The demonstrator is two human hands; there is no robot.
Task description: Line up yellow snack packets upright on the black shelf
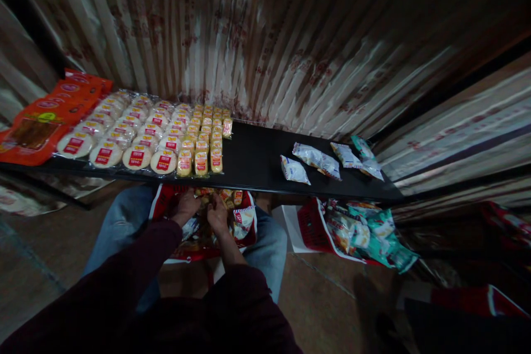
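Observation:
Both my hands reach down into a red and white bag (244, 221) of small snack packets held between my knees. My left hand (185, 206) is buried among the packets with fingers curled, and what it holds is hidden. My right hand (217, 213) is beside it, fingers closed around something among the packets that I cannot make out. Just above them runs a black shelf (253, 157). Rows of small yellow packets (205, 141) lie on it directly above my hands, next to rows of round white wrapped cakes (124, 130).
Orange packets (45, 116) lie at the shelf's left end. Several white and teal snack bags (327, 160) are scattered on its right part. A red basket (313, 227) with green and white bags (373, 232) sits on the floor at right. A corrugated metal wall (269, 38) stands behind.

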